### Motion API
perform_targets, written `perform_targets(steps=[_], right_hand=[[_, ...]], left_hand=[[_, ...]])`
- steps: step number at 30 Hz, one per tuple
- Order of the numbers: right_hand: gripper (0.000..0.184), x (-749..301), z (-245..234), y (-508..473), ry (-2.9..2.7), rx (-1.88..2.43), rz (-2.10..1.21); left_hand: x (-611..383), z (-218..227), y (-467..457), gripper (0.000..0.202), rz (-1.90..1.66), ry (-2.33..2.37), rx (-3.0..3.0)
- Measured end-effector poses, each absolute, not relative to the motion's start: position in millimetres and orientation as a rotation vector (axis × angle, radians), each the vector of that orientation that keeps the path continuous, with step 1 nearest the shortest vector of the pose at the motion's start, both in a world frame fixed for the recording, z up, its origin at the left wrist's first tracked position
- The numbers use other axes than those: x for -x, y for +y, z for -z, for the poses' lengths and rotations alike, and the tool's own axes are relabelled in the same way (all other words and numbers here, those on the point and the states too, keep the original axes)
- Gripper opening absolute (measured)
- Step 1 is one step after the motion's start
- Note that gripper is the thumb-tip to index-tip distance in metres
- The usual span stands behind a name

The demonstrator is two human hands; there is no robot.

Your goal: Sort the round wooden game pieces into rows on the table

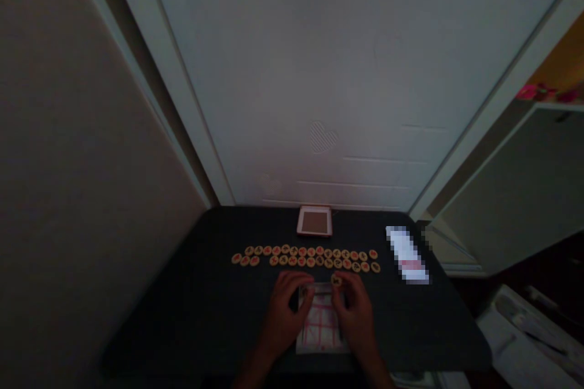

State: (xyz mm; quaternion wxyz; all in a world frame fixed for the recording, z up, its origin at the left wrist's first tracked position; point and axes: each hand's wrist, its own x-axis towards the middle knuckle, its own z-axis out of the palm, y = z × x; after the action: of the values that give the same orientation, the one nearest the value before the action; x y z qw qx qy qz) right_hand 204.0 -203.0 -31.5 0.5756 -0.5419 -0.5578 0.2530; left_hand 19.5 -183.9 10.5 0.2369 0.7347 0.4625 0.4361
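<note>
My right hand (356, 307) pinches a round wooden xiangqi piece (336, 280) with a dark mark, between thumb and fingers. It is over the right far corner of a shallow clear box (323, 349), which holds a white sheet (319, 316) with a red grid. My left hand (287, 307) is at the box's left far corner, its thumb and fingers curled close together. Something small and dark is at its fingertips, too dim to name. Beyond both hands lie two long rows of xiangqi pieces (311, 262), with red or dark characters.
The dark table (196, 310) stands against a pale panel (292, 73). A small open box with a brown inside (314, 223) is at the table's back edge. On the right lies a phone with a lit, pixelated screen (407, 255). White items (524, 328) are beyond the right edge.
</note>
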Motion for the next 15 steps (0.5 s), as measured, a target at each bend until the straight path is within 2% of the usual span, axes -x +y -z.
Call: perform_targets(steps=[8,15], right_hand=[[0.028,-202,31,-206,-1.240,1.220,-0.680],[0.024,-200,25,-210,-1.249,1.238,-0.716]], left_hand=[[-45,-17,-175,0.022,-1.059,1.239,-1.931],[-47,-19,-175,0.021,-1.018,1.241,-1.832]])
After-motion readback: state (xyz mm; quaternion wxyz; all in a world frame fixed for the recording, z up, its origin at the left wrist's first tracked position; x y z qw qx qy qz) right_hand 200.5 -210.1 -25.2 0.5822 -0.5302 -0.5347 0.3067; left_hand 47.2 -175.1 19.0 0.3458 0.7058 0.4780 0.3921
